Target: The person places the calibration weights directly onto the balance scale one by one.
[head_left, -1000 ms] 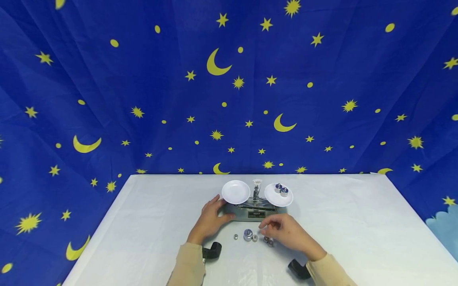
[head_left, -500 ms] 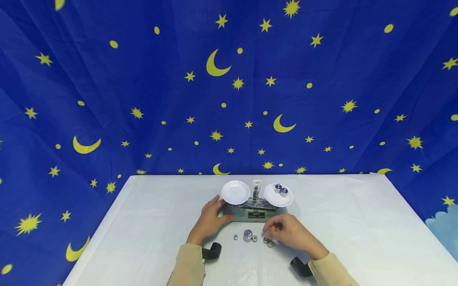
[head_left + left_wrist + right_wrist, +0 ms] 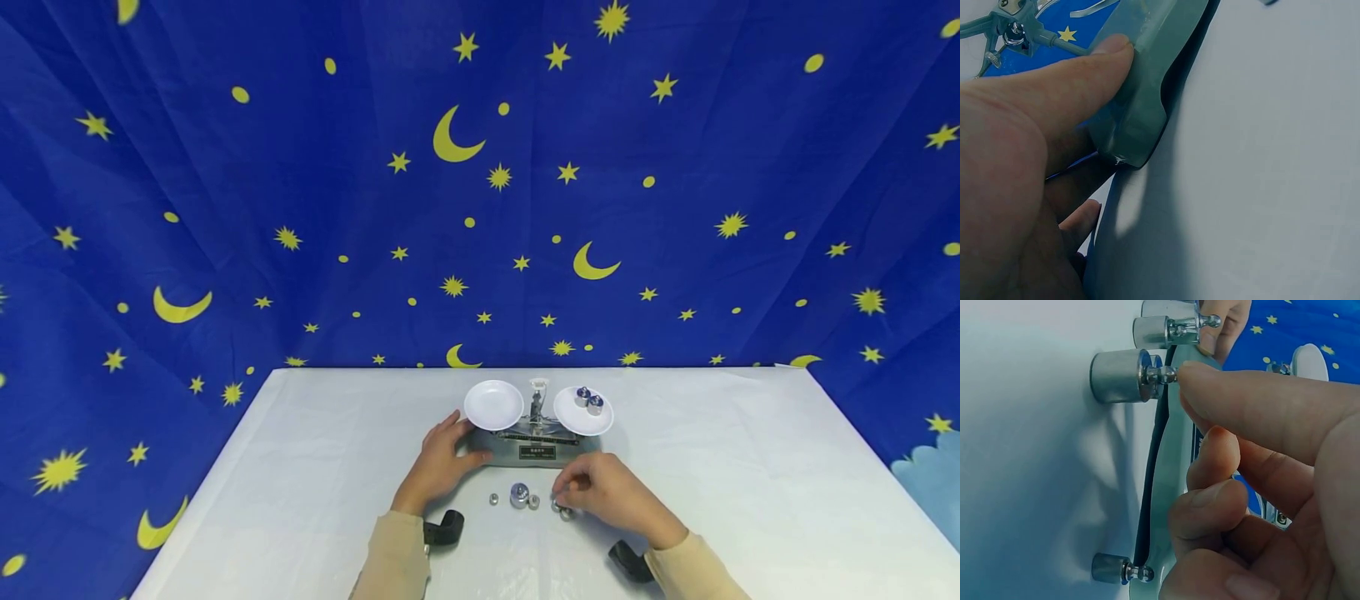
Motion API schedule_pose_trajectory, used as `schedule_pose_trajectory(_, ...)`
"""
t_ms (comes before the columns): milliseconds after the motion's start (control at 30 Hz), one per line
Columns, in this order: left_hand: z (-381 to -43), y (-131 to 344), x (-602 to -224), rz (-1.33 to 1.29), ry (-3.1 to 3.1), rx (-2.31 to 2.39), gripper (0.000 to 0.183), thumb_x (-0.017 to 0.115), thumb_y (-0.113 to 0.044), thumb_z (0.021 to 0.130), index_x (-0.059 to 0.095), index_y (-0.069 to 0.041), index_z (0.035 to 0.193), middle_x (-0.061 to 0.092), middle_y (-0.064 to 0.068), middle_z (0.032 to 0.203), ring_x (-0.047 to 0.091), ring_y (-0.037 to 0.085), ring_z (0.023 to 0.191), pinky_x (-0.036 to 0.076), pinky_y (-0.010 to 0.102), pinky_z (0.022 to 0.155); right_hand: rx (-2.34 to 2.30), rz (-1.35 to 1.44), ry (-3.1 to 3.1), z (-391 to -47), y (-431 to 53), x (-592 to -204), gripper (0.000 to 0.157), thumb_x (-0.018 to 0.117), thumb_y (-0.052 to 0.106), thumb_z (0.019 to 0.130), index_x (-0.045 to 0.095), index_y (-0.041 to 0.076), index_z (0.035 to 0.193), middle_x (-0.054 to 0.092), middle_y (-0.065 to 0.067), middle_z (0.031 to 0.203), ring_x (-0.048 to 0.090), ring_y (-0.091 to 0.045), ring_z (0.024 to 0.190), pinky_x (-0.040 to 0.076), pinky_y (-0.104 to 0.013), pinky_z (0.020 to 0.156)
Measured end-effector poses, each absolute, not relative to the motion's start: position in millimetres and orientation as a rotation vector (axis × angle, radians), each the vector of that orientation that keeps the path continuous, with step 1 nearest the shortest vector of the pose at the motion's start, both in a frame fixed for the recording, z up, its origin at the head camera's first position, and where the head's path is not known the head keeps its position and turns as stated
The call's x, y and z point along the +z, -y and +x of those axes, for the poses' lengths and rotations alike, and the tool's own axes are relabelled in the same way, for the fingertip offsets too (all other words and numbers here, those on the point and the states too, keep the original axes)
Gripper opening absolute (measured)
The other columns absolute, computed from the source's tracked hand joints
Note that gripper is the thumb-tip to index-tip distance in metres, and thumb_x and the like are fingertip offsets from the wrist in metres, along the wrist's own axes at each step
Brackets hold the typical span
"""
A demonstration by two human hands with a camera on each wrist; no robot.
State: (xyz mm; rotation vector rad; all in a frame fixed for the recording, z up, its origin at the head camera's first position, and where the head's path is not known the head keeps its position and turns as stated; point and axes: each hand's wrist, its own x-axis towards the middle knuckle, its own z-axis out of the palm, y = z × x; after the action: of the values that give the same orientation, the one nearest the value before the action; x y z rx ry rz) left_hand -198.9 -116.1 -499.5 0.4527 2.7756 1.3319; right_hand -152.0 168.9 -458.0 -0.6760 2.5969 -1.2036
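Observation:
A balance scale (image 3: 504,450) with a grey-green base and two white pans stands before me. My left hand (image 3: 437,467) grips the base's left end, thumb on top, as the left wrist view shows. My right hand (image 3: 611,492) is low over the table, thumb and index fingertip pinching the knob of a small metal weight (image 3: 1119,376). Its other fingers are curled in. Another weight (image 3: 567,514) sits close beside that one. Two metal weights (image 3: 588,398) rest in the right pan (image 3: 567,414); the left pan (image 3: 493,405) holds nothing.
On the table left of my right hand are a large weight (image 3: 520,495), a smaller weight (image 3: 534,502) and a tiny weight (image 3: 493,499). One more small weight (image 3: 1110,567) shows low in the right wrist view. A blue star-patterned cloth (image 3: 360,192) hangs behind the white table (image 3: 337,467).
My right hand has shifted slightly right and down, its fingertips coming to a weight on the table. My left hand and the balance scale stay put.

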Motion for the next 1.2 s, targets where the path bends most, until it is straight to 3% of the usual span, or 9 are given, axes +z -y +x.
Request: schedule_pose_trajectory(1200, -197.5, 115.4, -497.7, 0.465, -2.783, 1.337, 0.064, 0.079, -0.033, 0.086, 0.059, -0.003, 0.138, 0.054, 0.017, 0.146, 0.032, 0.041, 0.146, 0.021, 0.066, 0.117, -1.034, -0.723, -2.722, -148.5, -162.4, -458.4, 0.013, 0.081, 0.010, 0.082, 0.072, 0.018, 0.077, 0.052, 0.012, 0.069, 0.046, -0.002, 0.062, 0.043, -0.022, 0.052)
